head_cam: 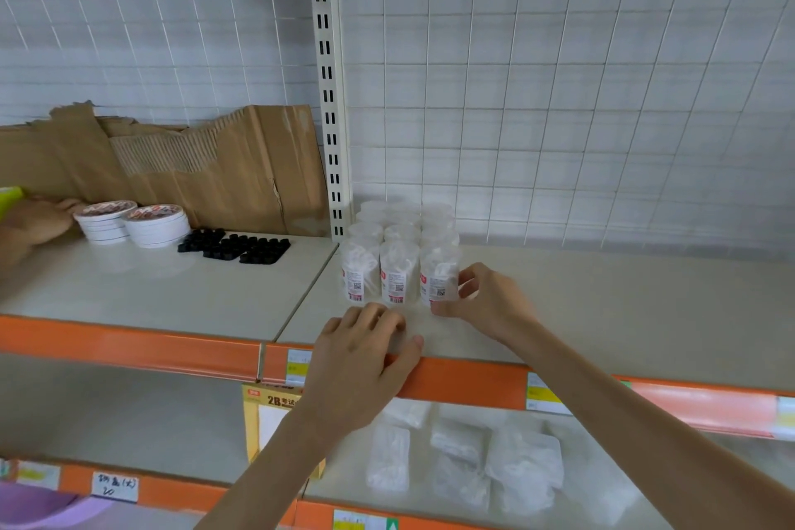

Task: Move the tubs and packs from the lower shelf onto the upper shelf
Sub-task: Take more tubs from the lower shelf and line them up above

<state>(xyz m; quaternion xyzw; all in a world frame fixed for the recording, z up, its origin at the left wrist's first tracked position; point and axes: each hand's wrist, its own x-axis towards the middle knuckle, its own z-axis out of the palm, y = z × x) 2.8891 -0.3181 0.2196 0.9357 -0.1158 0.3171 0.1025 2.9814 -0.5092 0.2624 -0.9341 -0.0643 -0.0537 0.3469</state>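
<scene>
On the upper shelf (602, 314), close to its left edge by the white post (329, 99), a bunch of clear tubs (400, 228) stands in rows, all upright and packed close. The right hand (490, 297) has its grip on the front right tub (439, 275): the thumb is low at the front and the fingers curl round the right side. The left hand (365, 357) lies on the shelf at the orange front edge (473, 383), just in front of the tubs. Its grip holds nothing, and the fingers are a bit bent. Down on the lower shelf (172, 422) lie some clear packs (464, 460) with white stuff inside. A yellow card pack (266, 417) stands to their left. Past the post sit two round white stacks (133, 222), a black tray (234, 247) and torn cardboard (193, 168) at the back.
</scene>
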